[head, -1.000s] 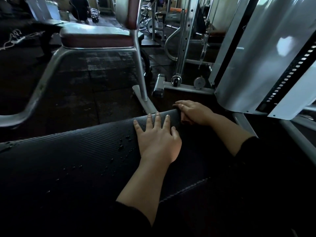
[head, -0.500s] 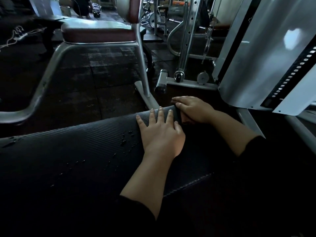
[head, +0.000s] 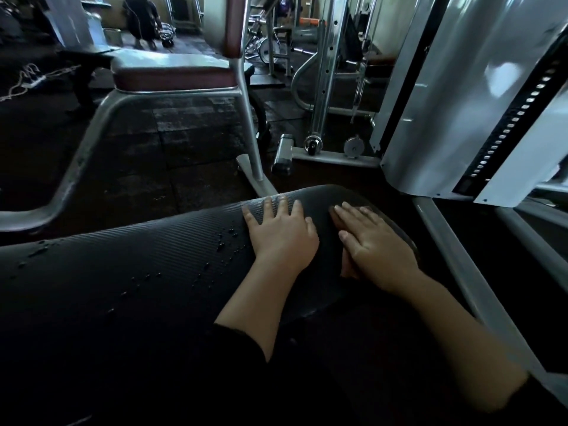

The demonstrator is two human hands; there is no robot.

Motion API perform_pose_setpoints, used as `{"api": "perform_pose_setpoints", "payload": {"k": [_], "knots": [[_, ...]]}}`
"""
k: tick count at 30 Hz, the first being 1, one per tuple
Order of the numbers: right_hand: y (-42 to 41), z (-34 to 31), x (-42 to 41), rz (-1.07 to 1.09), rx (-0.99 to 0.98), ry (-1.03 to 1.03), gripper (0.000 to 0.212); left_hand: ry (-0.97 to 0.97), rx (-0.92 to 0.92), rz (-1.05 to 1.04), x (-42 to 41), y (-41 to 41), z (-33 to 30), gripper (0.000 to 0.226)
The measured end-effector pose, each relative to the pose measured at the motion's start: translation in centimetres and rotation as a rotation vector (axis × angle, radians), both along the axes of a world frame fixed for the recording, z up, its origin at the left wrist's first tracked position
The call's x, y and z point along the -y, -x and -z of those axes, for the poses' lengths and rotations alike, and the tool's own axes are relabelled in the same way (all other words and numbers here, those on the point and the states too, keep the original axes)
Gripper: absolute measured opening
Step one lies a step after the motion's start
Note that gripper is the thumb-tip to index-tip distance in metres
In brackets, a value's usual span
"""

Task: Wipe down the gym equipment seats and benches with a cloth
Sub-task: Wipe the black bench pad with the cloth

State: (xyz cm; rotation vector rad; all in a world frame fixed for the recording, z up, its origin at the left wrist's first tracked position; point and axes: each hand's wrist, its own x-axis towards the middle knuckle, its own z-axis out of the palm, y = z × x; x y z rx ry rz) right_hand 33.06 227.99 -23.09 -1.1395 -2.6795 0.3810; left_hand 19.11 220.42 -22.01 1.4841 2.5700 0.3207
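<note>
A black ribbed bench pad [head: 129, 281] fills the lower half of the view, with water droplets [head: 227, 238] scattered on it. My left hand [head: 281, 235] lies flat on the pad near its far end, fingers straight and spread. My right hand [head: 373, 245] lies flat beside it on the rounded end, fingers straight. A thin brownish edge [head: 347, 267] shows under the right palm; it may be the cloth, but I cannot tell.
A maroon-cushioned seat [head: 172, 72] on a grey steel frame [head: 92, 142] stands ahead on dark rubber floor tiles. A white-shrouded weight stack machine [head: 445, 103] rises close on the right, its base rail [head: 332, 155] on the floor. A person [head: 141, 16] crouches far back.
My right hand has left its curled grip on the pad's far end and now lies flat on top of the pad. My left hand has stayed in place.
</note>
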Motion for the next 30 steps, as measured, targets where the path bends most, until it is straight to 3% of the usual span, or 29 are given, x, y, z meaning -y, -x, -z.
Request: {"api": "perform_pose_setpoints", "payload": {"k": [4, 10, 21, 25, 30], "knots": [[-1.1, 0.9, 2.1, 0.014, -0.119, -0.085, 0.053, -0.074, 0.041, 0.116, 3.9, -1.9, -0.9, 0.055], [-1.3, 1.3, 2.6, 0.128, -0.205, -0.078, 0.054, -0.049, -0.141, 0.053, 11.6, 0.9, -0.8, 0.057], [0.7, 0.3, 2.3, 0.119, -0.006, 0.012, 0.054, -0.013, -0.13, -0.002, 14.3, 2.8, 0.9, 0.059], [3.7, 0.1, 5.1, -0.015, 0.037, -0.02, 0.055, -0.026, -0.122, -0.011, 14.2, 2.9, 1.1, 0.055], [0.6, 1.7, 10.2, -0.331, -0.223, -0.225, 0.049, -0.051, -0.122, -0.019, 14.2, 3.1, 1.2, 0.054]]}}
